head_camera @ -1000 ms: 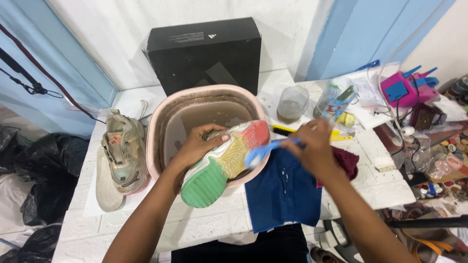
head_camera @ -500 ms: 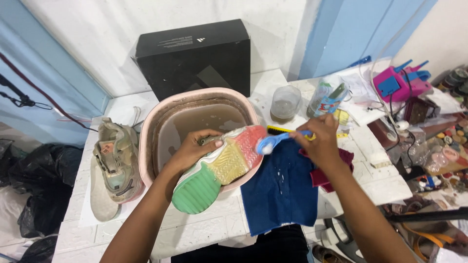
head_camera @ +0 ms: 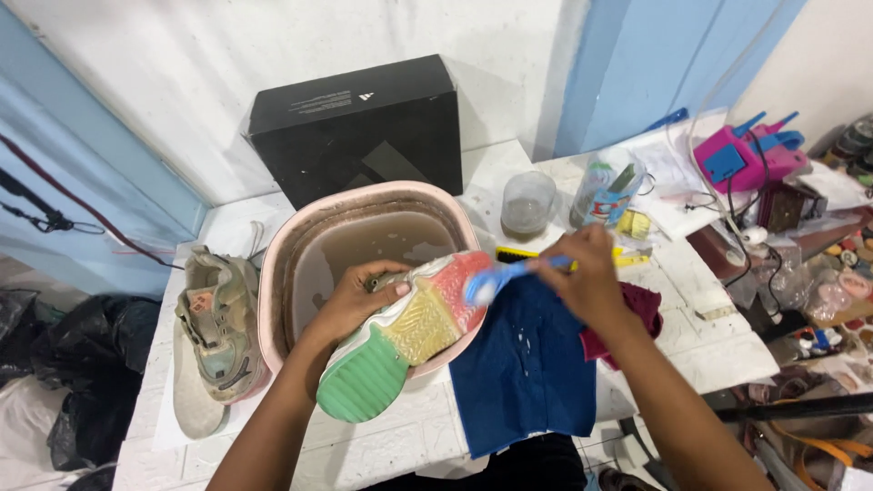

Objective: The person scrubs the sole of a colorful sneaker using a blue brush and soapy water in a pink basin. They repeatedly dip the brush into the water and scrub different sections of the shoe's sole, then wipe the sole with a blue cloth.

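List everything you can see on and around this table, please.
shoe: one, sole up, green, yellow and red, over the basin's near rim
toothbrush: one, blue, head at the sole's red end
basin: one, pink, murky water, table centre
second shoe: one, dirty beige, left of the basin
box: one, black, behind the basin
cloth: one, blue, right of the basin
rag: one, maroon, under the right wrist
cup: one, clear, right of the box
left hand: grips the shoe
right hand: holds the toothbrush
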